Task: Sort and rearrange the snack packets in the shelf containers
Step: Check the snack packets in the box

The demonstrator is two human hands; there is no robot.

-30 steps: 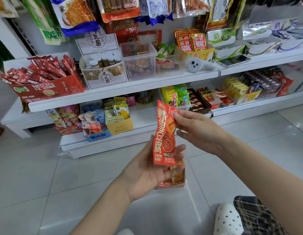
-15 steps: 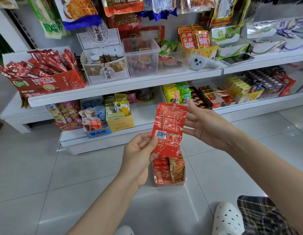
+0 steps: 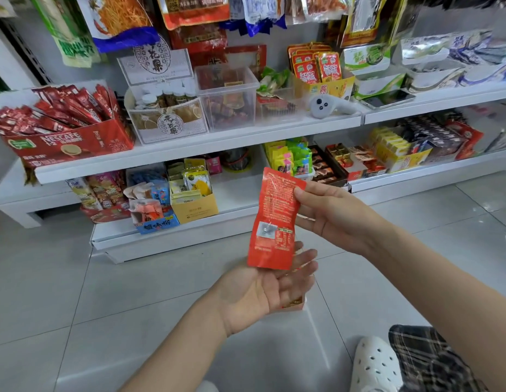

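Observation:
A red snack packet [image 3: 275,219] hangs upright in front of the lower shelf, its printed back side facing me. My right hand [image 3: 331,216] pinches its upper right corner between thumb and fingers. My left hand [image 3: 263,290] lies palm up under the packet's bottom edge, fingers straight and spread, holding nothing. Under my left hand a small red box [image 3: 295,302] of packets stands on the floor, mostly hidden.
White shelves [image 3: 189,148] carry a red Nescafe box [image 3: 67,140], a clear bin [image 3: 229,97], a yellow box [image 3: 195,207] and many snack boxes. A white controller [image 3: 325,106] lies on the upper shelf. My white shoe [image 3: 376,363] is at bottom right on grey floor tiles.
My left hand has let go of the packet's lower edge and dropped below it, palm up. The packet, turned from front to back earlier, now hangs from my right hand alone.

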